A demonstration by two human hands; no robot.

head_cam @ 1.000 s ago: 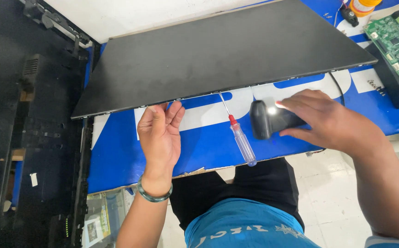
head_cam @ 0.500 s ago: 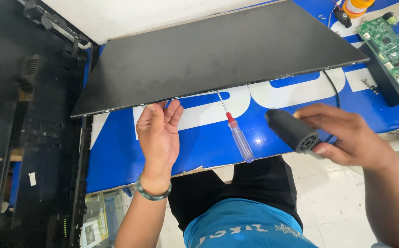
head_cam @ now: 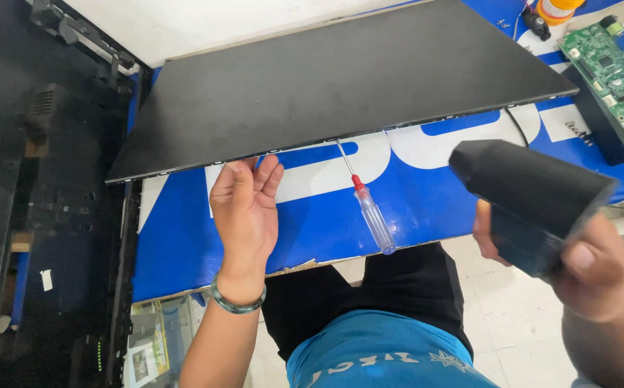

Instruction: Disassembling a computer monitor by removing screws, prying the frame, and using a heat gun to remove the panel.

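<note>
Open blue mat [head_cam: 312, 223] at frame centre, between both hands; screwdriver [head_cam: 366, 203] obstructs centre; black panel [head_cam: 340, 79] blocks the upper frame.

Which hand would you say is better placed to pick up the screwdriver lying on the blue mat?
Probably the left hand: it is empty, resting open beside the screwdriver at the dark panel edge. The right hand is occupied, gripping a black tool off to the side.

- Bright, even light from above; colours vivid on the blue table [head_cam: 312, 223].
- The dark panel [head_cam: 340, 93] shows a soft matte sheen, no hard glare.
- Faint shadow under the left hand [head_cam: 246, 208].
- The black tool [head_cam: 531, 201], close to the lens, is slightly soft.
- The left edge is dim, its detail lost.
</note>
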